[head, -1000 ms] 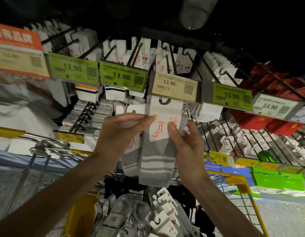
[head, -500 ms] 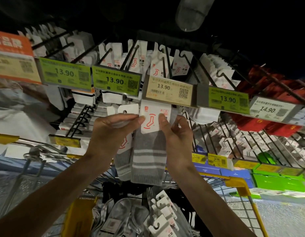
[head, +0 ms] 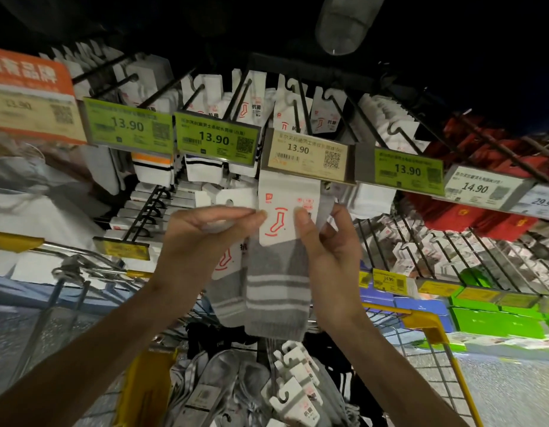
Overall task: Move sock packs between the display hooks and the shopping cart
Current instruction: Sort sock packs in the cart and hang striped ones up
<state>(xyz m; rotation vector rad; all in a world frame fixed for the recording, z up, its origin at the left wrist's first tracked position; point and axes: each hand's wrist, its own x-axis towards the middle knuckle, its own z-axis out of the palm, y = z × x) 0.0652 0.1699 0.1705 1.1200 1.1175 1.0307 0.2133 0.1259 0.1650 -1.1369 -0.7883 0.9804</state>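
Note:
A grey striped sock pack [head: 277,291] with a white card header is held up just under the beige 13.90 price tag [head: 305,155]. My right hand [head: 328,245] pinches the header's right edge. My left hand [head: 205,238] pinches its left edge and also holds a second grey sock pack [head: 228,285] behind it. The top of the front header is hidden behind the price tag. Black display hooks [head: 304,106] above carry white sock packs. Below, the shopping cart [head: 421,325] with yellow trim holds several more sock packs [head: 294,392].
Green 13.90 tags [head: 216,138] hang left and right of the beige one. Red packs [head: 495,192] hang at the right under a 14.90 tag. Lower hook rows with boxed packs sit left [head: 150,208] and right [head: 452,251]. Green and blue boxes [head: 488,318] line the low shelf.
Both hands have lifted the grey sock packs upward, so the front header's top is now tucked behind the beige price tag.

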